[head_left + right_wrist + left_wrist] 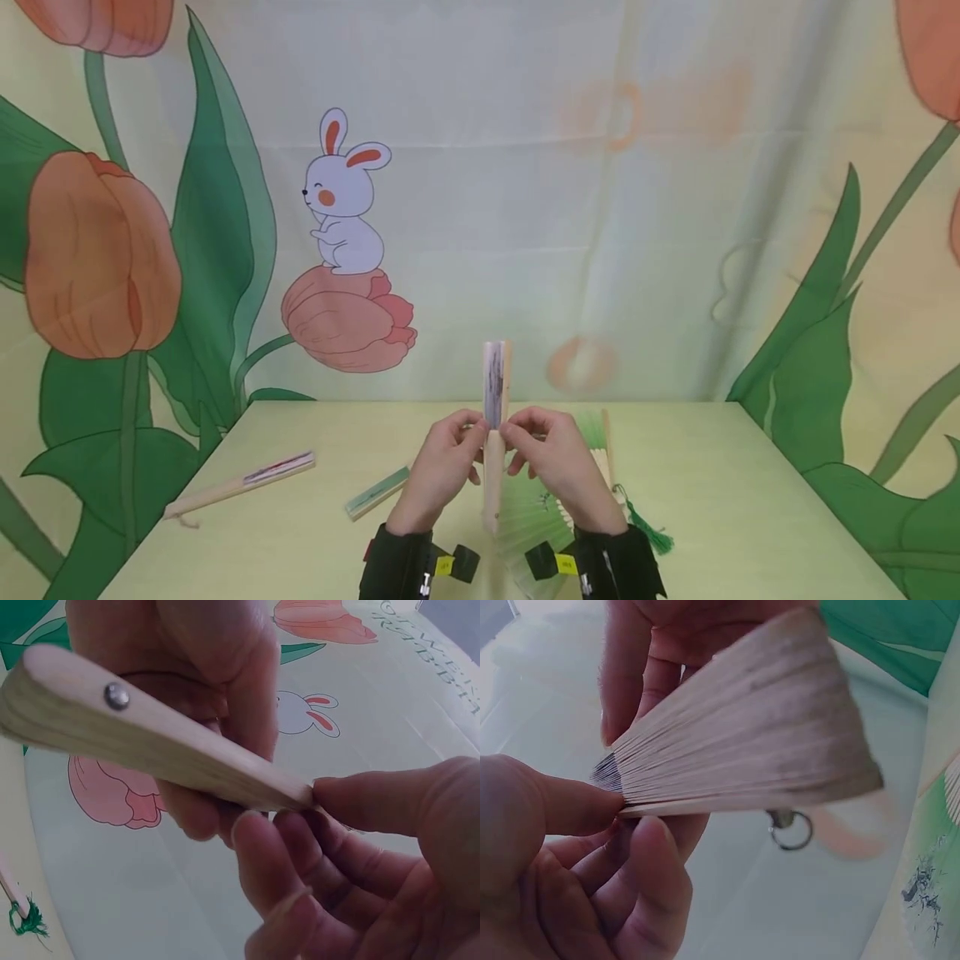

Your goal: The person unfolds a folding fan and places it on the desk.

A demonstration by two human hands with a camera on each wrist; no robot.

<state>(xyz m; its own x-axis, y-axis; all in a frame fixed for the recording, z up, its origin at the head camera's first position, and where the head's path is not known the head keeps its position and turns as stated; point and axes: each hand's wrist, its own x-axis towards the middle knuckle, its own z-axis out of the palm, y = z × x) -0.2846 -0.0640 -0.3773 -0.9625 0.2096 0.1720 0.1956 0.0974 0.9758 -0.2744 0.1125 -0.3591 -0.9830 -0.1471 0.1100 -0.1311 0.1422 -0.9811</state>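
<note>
A nearly closed folding fan (495, 387) with pale wooden ribs stands upright between both hands above the table. My left hand (444, 462) pinches its left side near mid-length, thumb against the ribs. From the right, my right hand (557, 460) pinches it at the same height. In the left wrist view, the ribs (742, 735) spread slightly toward their lower ends, and a small metal ring (791, 831) hangs there. A round rivet (116, 696) shows at the fan's base in the right wrist view. Behind the right hand lies an open green fan (532, 508), partly hidden.
Another closed fan (243, 486) lies at the left of the table (750, 508). A short green-faced wooden piece (377, 493) is just left of my left hand. A green tassel (651, 529) lies right of my right wrist. A printed curtain (480, 208) hangs behind.
</note>
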